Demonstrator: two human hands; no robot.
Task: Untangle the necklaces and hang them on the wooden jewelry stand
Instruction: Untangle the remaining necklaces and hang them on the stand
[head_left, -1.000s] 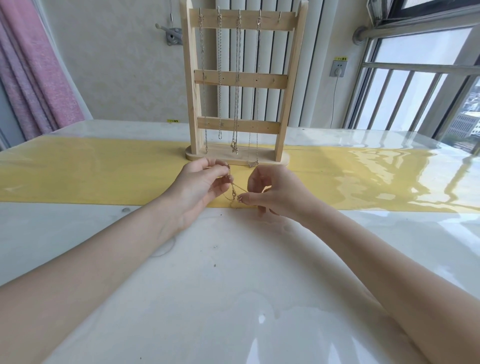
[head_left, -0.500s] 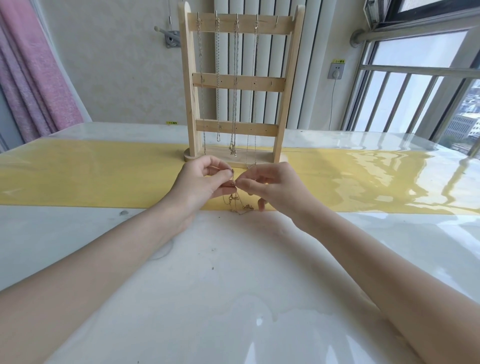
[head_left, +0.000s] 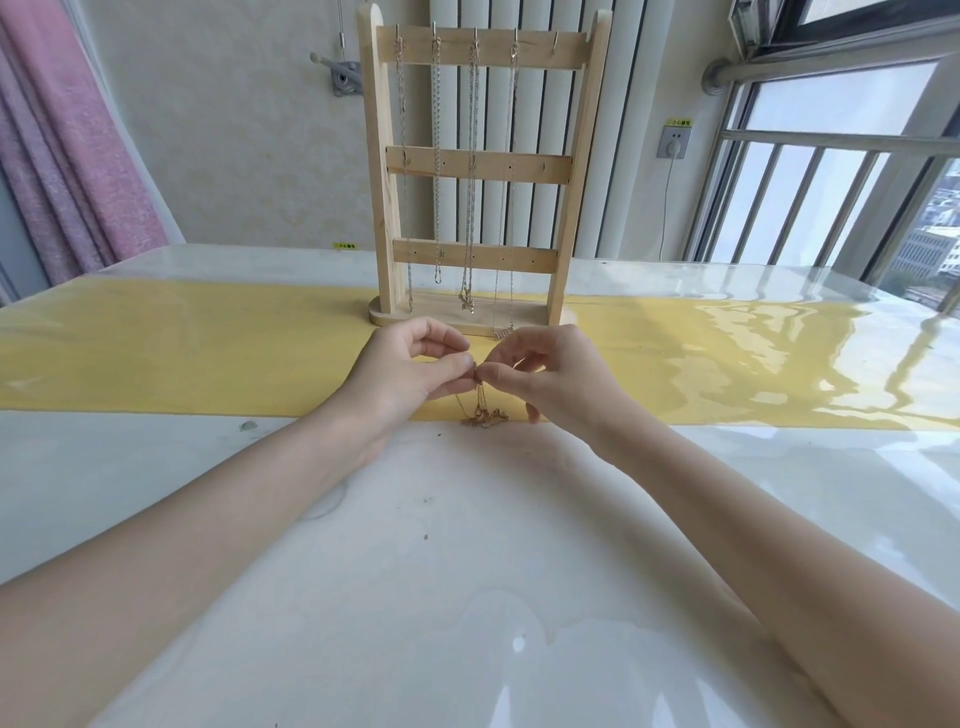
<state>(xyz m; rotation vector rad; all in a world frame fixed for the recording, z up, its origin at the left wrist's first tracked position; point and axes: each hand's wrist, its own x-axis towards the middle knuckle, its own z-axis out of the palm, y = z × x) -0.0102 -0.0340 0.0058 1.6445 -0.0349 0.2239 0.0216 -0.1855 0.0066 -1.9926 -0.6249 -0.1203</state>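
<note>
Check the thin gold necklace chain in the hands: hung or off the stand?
Off the stand: both hands pinch the thin gold necklace chain, its bunched end resting on the table.

Single head-worn view here, wide-angle, looking forward and down along both forearms, which run in from the lower corners. The left hand (head_left: 410, 371) and right hand (head_left: 545, 374) meet close in at mid-frame. Beyond them, the wooden jewelry stand (head_left: 563, 208) rises upper centre. The counter (head_left: 467, 597) fills the lower half, near the lens. Edges bow: the window (head_left: 841, 171) leans at upper right, and a pink curtain (head_left: 67, 156) hangs upper left.
</note>
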